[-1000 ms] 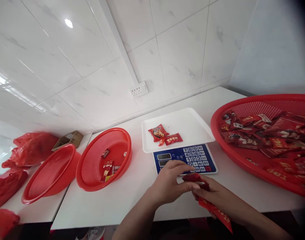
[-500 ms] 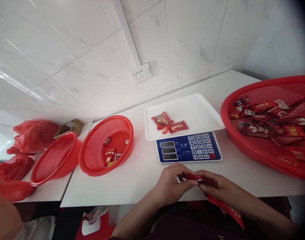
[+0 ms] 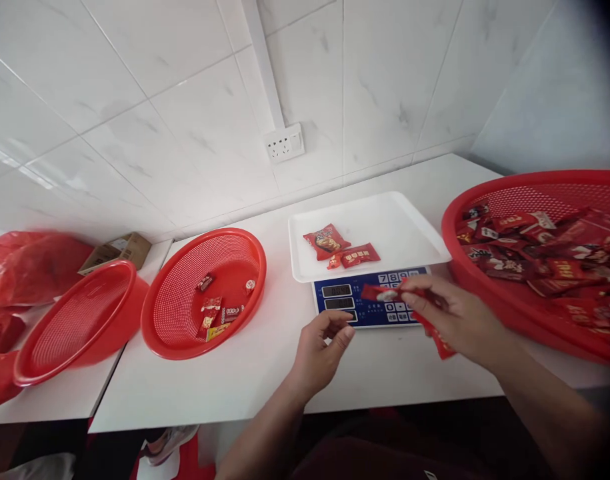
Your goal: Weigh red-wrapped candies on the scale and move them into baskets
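Note:
My right hand (image 3: 455, 320) grips red snack packets (image 3: 441, 343) over the scale's keypad. One narrow packet end points left from the fingertips, and another piece hangs below the palm. In front of the scale, my left hand (image 3: 321, 357) is held with thumb and curled fingers apart and nothing between them. Behind both hands stands a digital scale (image 3: 321, 313) with a blue panel, partly covered by my right hand. Its white tray (image 3: 385, 223) carries a square red snack packet (image 3: 327, 241) and a longer red packet (image 3: 359, 255), with a small red piece beside it.
A large red basket (image 3: 449, 230) full of red snack packets stands at the right. To the left, another red basket (image 3: 157, 320) holds a few small packets. Farther left are a tilted red basket (image 3: 79, 320), red plastic bags (image 3: 45, 267) and a cardboard box (image 3: 117, 252).
My hands have come apart. The left one has let go of the packets, while the right one has lifted them forward over the scale. The view has shifted slightly.

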